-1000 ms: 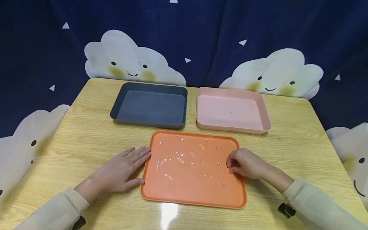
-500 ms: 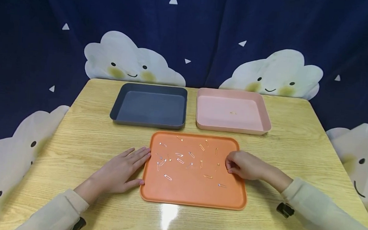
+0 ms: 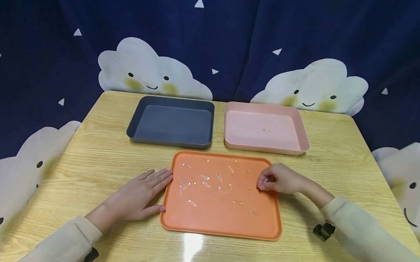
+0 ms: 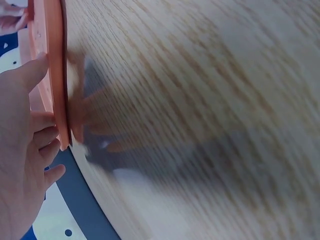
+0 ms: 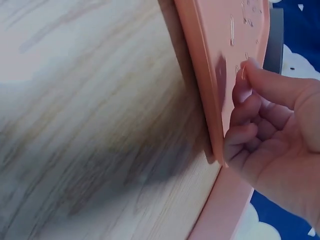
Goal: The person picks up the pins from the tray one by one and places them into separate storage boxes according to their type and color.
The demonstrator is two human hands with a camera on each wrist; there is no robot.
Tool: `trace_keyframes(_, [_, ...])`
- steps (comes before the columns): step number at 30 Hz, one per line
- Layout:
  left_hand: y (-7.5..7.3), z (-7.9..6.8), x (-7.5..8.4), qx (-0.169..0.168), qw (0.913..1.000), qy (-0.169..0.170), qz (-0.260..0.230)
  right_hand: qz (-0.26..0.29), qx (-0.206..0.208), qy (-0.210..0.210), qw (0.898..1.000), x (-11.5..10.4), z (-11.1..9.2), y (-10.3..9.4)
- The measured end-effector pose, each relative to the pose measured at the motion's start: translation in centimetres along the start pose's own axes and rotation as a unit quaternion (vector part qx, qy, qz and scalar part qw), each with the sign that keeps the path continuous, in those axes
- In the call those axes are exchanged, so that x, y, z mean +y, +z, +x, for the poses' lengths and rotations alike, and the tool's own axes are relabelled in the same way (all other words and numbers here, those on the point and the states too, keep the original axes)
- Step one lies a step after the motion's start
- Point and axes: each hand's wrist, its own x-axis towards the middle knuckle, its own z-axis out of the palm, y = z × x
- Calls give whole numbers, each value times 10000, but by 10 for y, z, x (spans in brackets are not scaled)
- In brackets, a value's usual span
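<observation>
An orange tray [image 3: 219,222] lies on the table with several gold and silver safety pins [image 3: 206,184] scattered over it. My left hand [image 3: 135,196] rests at the tray's left edge, fingers extended and touching the rim. Over the tray's right side, my right hand [image 3: 280,179] pinches a safety pin [image 5: 243,74] between thumb and forefinger. Only a thin bit of that pin shows in the right wrist view; the head view hides it. The other fingers of this hand are curled.
Behind the orange tray stand a dark grey tray [image 3: 170,141] on the left and a pink tray [image 3: 266,147] on the right. A small gold safety pin [image 3: 266,130] lies in the pink one. A dark blue curtain [image 3: 232,37] hangs behind the table.
My right hand closed on a safety pin at the tray's right side and has lifted slightly, away from the tray's surface. The left hand has stayed in place.
</observation>
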Motion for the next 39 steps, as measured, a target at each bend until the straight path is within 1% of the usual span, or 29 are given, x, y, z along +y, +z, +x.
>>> trace_keyframes(2, [0, 0, 0, -10, 10000, -10, -14, 291, -24, 51, 9996, 3, 2, -3])
trace_keyframes(4, [1, 0, 0, -30, 10000, -14, -17, 620, -86, 195, 9979, 6, 3, -5])
trace_keyframes(7, [0, 0, 0, -26, 10000, -3, -6, 1107, -205, 636, 9916, 9, 6, -10])
trace_keyframes(9, [0, 0, 0, -13, 10000, 0, 1, 1396, -241, 1018, 9847, 10, 8, -13])
trace_keyframes(11, [0, -1, 0, 1, 10000, 0, 4, 1683, -258, 1382, 9756, 12, 10, -17])
trace_keyframes(13, [0, -1, 0, 1, 10000, -9, -2, 1903, -269, 1668, 9671, 13, 12, -20])
trace_keyframes(15, [0, -1, 0, 0, 10000, -11, -12, 2132, -291, 1870, 9585, 15, 14, -23])
trace_keyframes(17, [0, -1, 0, 18, 10000, -2, -14, 2303, -340, 1958, 9526, 17, 16, -26])
trace_keyframes(22, [0, -1, 0, 150, 9999, 84, 5, 2709, -495, 1999, 9403, 22, 20, -34])
trace_keyframes(25, [0, -1, 0, 114, 9999, 80, -14, 2855, -502, 2023, 9355, 21, 22, -38])
trace_keyframes(30, [-2, -1, -1, -33, 10000, 59, -43, 2872, -350, 2024, 9356, 17, 28, -48])
trace_keyframes(36, [-4, 0, -1, -57, 9999, 75, -84, 2850, -209, 2074, 9356, 12, 33, -70])
trace_keyframes(39, [-4, 0, -1, -94, 9999, 70, -93, 2943, -136, 2101, 9322, 11, 36, -80])
